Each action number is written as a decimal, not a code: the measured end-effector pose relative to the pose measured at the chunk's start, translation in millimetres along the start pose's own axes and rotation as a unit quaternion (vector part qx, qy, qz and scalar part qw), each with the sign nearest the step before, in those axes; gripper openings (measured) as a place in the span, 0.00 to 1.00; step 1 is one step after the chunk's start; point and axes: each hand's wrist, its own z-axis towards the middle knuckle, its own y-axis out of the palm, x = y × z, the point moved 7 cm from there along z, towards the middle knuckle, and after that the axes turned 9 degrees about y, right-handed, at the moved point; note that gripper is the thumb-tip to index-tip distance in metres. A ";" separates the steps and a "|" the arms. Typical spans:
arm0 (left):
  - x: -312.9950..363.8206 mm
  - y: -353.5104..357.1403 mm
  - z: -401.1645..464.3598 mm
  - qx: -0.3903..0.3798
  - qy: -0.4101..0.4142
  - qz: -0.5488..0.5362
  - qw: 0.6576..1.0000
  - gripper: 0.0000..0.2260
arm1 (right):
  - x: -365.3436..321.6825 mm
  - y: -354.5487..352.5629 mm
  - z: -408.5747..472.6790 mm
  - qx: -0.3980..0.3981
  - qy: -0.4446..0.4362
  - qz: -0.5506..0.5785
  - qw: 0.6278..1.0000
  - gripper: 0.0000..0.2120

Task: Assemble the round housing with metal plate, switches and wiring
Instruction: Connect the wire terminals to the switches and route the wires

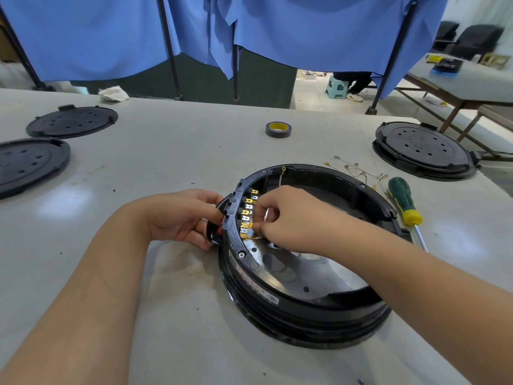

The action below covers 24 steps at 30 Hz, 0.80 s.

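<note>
Round black plastic housing, centre of grey table: shiny metal plate seated, brass-tabbed switch row fitted, wiring under way—right hand pinches a brass-tipped lead, left hand grips the outer knob; loose wires evidently remain.

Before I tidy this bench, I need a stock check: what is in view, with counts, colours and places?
Round housing: 1, black, centre-right of table, metal plate inside.
Switch terminals: a row, brass and silver, on housing's left inner wall.
Lids: 2, black, far left of table.
Closed housing: 1, black, far right.
Tape roll: 1, grey and yellow, beyond the housing.
Screwdriver: 1, green and yellow, right of housing.
Loose wires: a bunch, pale, behind housing.
Cloth: 1, white, far table edge.
Left hand: holds housing's outer left side.
Right hand: pinches a wire at the terminals.
</note>
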 end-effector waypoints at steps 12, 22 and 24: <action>0.0 0.2 -0.4 0.003 0.001 -0.004 1.000 0.26 | -1.0 -0.1 -0.6 -0.002 0.004 -0.026 1.000 0.07; -0.8 -0.3 0.5 0.005 -0.002 0.002 1.000 0.27 | -1.5 0.2 -0.9 -0.003 -0.004 -0.027 1.000 0.06; -0.9 -0.7 0.4 0.004 -0.001 0.003 1.000 0.27 | -1.4 0.4 -0.6 -0.005 -0.002 -0.025 1.000 0.06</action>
